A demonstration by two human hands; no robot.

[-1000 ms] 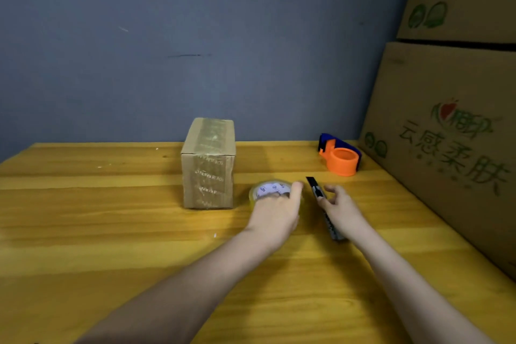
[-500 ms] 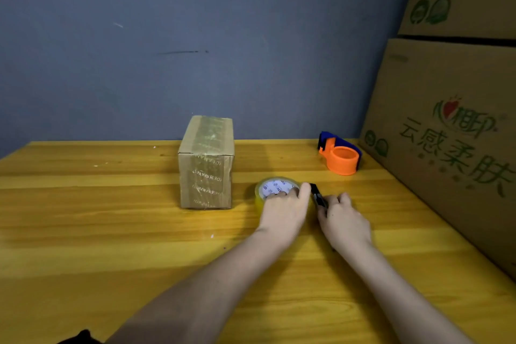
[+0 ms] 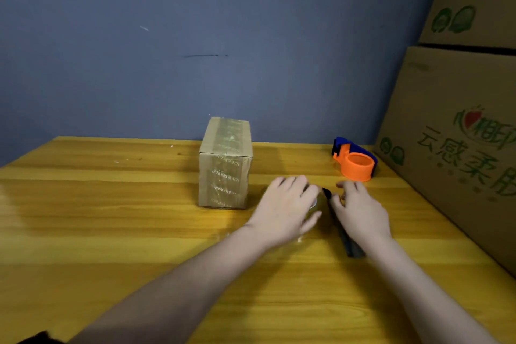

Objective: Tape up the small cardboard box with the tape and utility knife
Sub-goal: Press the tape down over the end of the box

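Observation:
A small cardboard box (image 3: 225,165) stands upright on the wooden table (image 3: 111,232), with printed clear tape running over its top and down its front. Just right of it, my left hand (image 3: 284,211) lies over the tape roll (image 3: 321,205) and grips it, so only a sliver of the roll shows. My right hand (image 3: 360,211) rests on the black utility knife (image 3: 342,229), which lies flat on the table with its tip toward the roll and its handle end poking out below my wrist.
An orange and blue tape dispenser (image 3: 356,163) sits at the back right of the table. Large printed cardboard cartons (image 3: 458,131) are stacked along the right edge. A blue wall (image 3: 223,36) closes off the back.
My left hand has slid further over the tape roll, hiding its white core. My right hand has settled over the knife. The view has shifted slightly.

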